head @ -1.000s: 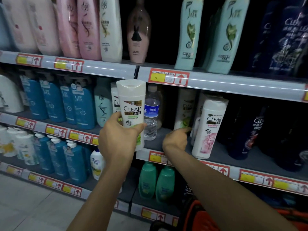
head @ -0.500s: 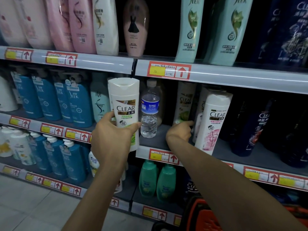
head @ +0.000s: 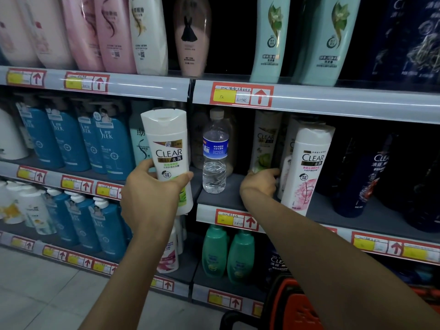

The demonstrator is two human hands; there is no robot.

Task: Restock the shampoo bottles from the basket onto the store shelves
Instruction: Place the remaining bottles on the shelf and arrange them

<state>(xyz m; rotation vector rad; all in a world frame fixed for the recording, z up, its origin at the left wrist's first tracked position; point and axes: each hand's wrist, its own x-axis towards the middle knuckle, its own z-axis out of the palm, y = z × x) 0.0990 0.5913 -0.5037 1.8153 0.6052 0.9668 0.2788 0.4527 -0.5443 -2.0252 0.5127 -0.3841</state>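
My left hand [head: 152, 194] grips a white CLEAR shampoo bottle with a green label [head: 170, 153], upright, in front of the middle shelf's left bay edge. My right hand [head: 260, 183] reaches onto the middle shelf [head: 221, 198], its fingers curled round the base of a white and green CLEAR bottle [head: 265, 144] standing further back. Just right of that hand stands a white CLEAR bottle with a pink label [head: 307, 170]. The orange basket [head: 295, 308] shows at the bottom, under my right forearm.
A clear water bottle with a blue label [head: 215, 153] stands on the shelf between my hands. Blue SLEK bottles [head: 107, 141] fill the left bay, dark CLEAR bottles [head: 371, 175] the right. Green bottles [head: 228, 253] stand on the shelf below.
My right hand has moved a little further back and right on the shelf, to the base of the rear green CLEAR bottle. My left hand holds its bottle in about the same place.
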